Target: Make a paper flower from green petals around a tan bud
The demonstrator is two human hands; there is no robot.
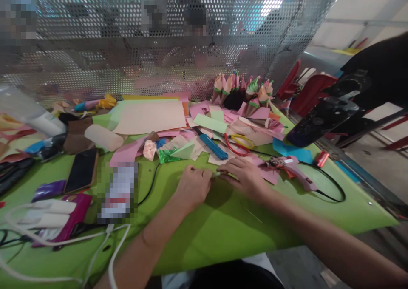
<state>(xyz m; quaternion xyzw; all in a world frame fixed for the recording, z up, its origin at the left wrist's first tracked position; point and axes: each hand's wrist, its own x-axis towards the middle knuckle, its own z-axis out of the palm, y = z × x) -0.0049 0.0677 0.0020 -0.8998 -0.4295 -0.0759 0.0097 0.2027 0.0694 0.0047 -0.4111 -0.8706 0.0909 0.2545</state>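
A small pale piece [216, 174] is pinched in the fingertips of both the left hand [194, 187] and the right hand [247, 178], in the gap between them, over a smooth green tabletop [229, 238]. Right of the hands, a pink plastic glue gun [298, 172] is laid. Beyond them, a slim blue tool [214, 147] is surrounded by flat paper scraps [210, 122]; farther, swirl-topped cones [228, 87] are clustered before a perforated metal screen [178, 51].

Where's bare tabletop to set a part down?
Best: green tabletop between left forearm and right forearm, just a thin pale strand there. Second: toward the near right corner, between right forearm and black cord. Crowded: the back, with paper sheets; the left, with phone and white cables.
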